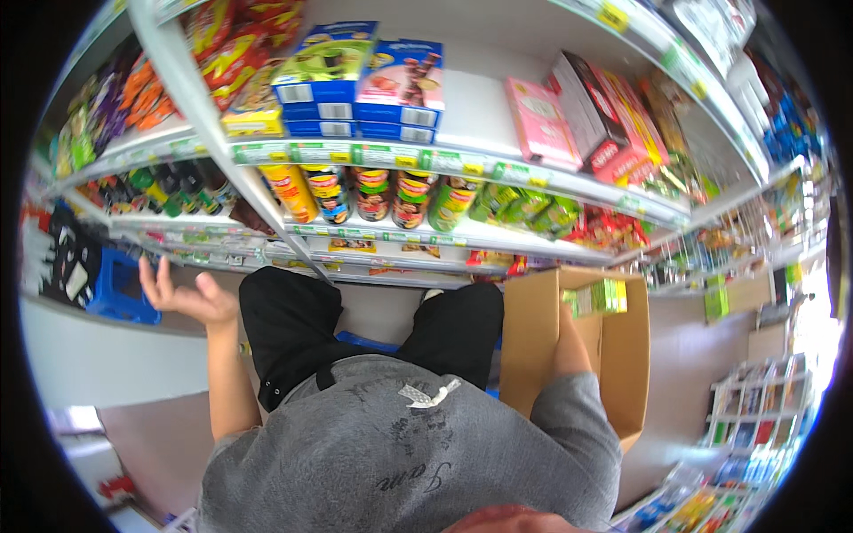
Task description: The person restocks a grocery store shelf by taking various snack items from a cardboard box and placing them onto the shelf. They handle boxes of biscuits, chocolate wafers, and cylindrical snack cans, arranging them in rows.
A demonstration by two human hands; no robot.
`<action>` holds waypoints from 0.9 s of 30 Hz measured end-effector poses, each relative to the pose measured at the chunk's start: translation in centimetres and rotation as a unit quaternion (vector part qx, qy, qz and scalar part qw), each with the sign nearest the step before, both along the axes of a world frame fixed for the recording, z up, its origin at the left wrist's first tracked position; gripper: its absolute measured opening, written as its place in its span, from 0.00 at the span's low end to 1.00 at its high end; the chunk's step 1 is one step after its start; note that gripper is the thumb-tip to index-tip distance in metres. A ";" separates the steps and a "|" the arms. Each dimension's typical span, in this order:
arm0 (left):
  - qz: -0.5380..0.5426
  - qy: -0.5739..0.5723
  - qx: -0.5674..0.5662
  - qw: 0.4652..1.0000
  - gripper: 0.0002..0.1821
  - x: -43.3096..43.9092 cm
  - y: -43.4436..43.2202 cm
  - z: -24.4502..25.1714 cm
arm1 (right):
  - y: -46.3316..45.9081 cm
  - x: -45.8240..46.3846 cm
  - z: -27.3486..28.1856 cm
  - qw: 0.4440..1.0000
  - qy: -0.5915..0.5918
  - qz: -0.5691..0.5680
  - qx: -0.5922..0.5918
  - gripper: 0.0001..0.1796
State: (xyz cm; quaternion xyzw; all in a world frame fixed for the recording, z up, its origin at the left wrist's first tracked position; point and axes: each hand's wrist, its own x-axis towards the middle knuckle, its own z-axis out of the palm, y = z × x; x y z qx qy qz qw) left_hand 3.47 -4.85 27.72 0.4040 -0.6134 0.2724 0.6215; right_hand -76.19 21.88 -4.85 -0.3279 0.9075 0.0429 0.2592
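Note:
My left hand (190, 293) is raised at the left with its fingers apart and nothing in it. On the right, my right arm reaches into a tall open cardboard box (530, 333); that hand is hidden behind the box wall. Green and yellow small boxes (608, 296) show inside near where the arm ends, but whether the hand grips them cannot be seen. Before me, blue wafer-roll boxes (400, 80) stand stacked on a white shelf (473, 126), with a pink box (543, 123) leaning farther right. Canisters (410, 200) stand in a row on the shelf below.
A white shelf upright (200, 100) crosses the left side, beside bagged snacks. A blue plastic stool (120, 286) stands at the far left. Green snack bags (526, 206) lie right of the canisters. White wire racks (756, 413) with goods stand at the lower right.

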 end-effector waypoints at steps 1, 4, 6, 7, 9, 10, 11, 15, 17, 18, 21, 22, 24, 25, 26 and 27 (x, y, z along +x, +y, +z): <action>-0.018 0.008 -0.001 1.000 0.36 -0.9 -0.1 0.0 | 0.4 0.1 0.1 1.000 -0.010 -0.010 -0.004 0.60; 0.010 -0.029 0.014 0.999 0.36 -1.6 -0.5 -0.6 | 2.2 -0.8 2.3 0.997 -0.024 -0.056 -0.048 0.60; -0.002 -0.013 0.005 1.000 0.36 -0.9 -0.5 -1.2 | 3.0 -3.5 4.7 0.993 -0.016 -0.046 -0.106 0.53; 0.001 -0.017 0.006 1.000 0.36 -1.1 -0.4 -0.9 | 2.9 -2.6 5.7 0.987 -0.040 -0.084 -0.130 0.51; 0.018 -0.030 0.006 0.999 0.35 -0.8 1.0 0.2 | 1.6 -0.1 8.7 0.969 -0.096 -0.148 -0.174 0.47; 0.007 -0.023 0.006 1.000 0.35 -1.2 0.3 0.1 | 3.7 -1.4 8.2 0.945 -0.105 -0.183 -0.252 0.44; 0.000 -0.020 0.007 1.000 0.35 -1.4 -0.2 0.1 | 5.7 -2.4 7.7 0.913 -0.114 -0.213 -0.328 0.41; 0.006 -0.030 -0.002 1.000 0.34 -1.1 -0.6 0.4 | 7.8 -5.1 6.0 0.834 -0.097 -0.256 -0.478 0.34; 0.026 -0.029 0.011 0.999 0.34 -0.4 -0.7 -0.1 | 7.8 -6.4 5.5 0.859 0.074 -0.211 -0.460 0.28; 0.021 -0.008 0.009 1.000 0.34 0.0 -0.9 -0.9 | 7.4 -7.2 5.2 0.862 0.161 -0.182 -0.445 0.26; 0.043 -0.037 0.022 0.998 0.34 -0.6 -0.1 -0.3 | 6.1 -4.4 4.3 0.812 0.262 -0.137 -0.504 0.23; 0.046 -0.038 0.025 0.998 0.34 -0.5 0.5 -0.2 | 5.1 -3.0 4.5 0.821 0.292 -0.144 -0.468 0.26; 0.039 -0.031 0.029 0.998 0.34 -0.7 0.4 -0.3 | 5.6 -2.2 6.0 0.829 0.325 -0.186 -0.415 0.30; 0.028 -0.028 0.032 0.999 0.34 -1.0 0.1 -0.5 | 6.6 -2.7 7.5 0.843 0.342 -0.199 -0.364 0.30; 0.020 -0.018 0.043 0.999 0.33 -1.5 -0.2 -1.1 | 8.2 -3.5 9.4 0.854 0.359 -0.214 -0.310 0.29; 0.018 -0.015 0.048 0.999 0.33 -1.9 -0.1 -1.2 | 8.7 -3.2 11.4 0.864 0.365 -0.230 -0.260 0.29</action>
